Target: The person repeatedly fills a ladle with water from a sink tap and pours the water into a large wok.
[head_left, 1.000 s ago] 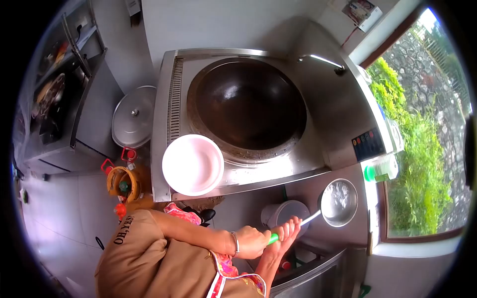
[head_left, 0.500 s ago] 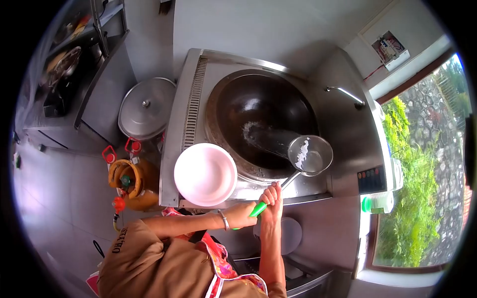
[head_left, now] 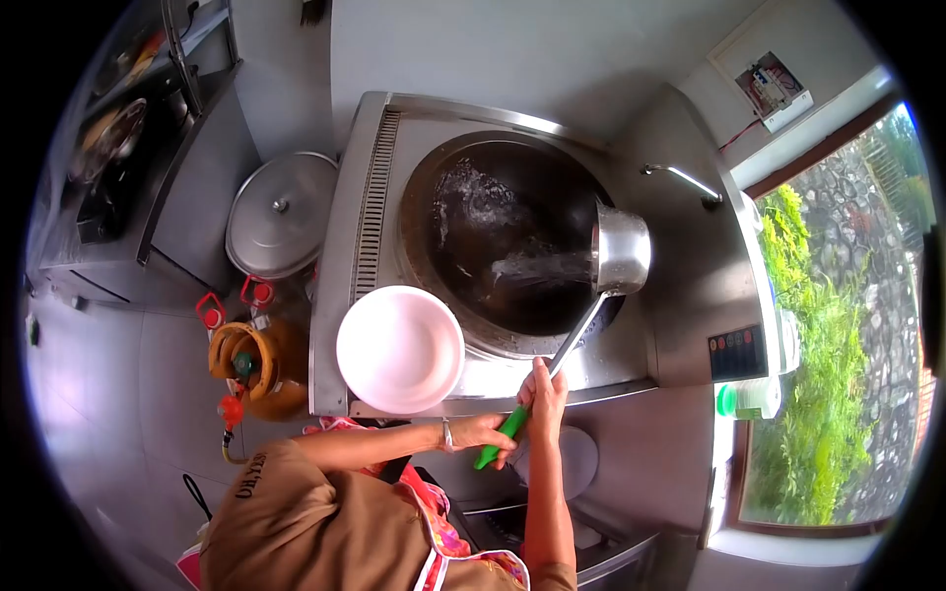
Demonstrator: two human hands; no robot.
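My left hand (head_left: 483, 431) wrapped round the ladle (head_left: 625, 252) at its green grip (head_left: 510, 426) | my right hand (head_left: 543, 392) closed higher up, by the metal shaft | ladle tipped over the wok's (head_left: 562, 167) right side, water (head_left: 542, 268) streaming in | pale bowl (head_left: 399, 350) on steel surface (head_left: 631, 366), near-left of wok

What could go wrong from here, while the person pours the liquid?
The clear liquid may splash over the rim of the large dark round metal wok, because the round silvery metal ladle is tipped sideways above it. Also, the pinkish-white round bowl, perhaps plastic, sits at the front edge of the steel stove, near the left forearm, so a swing could knock it off.
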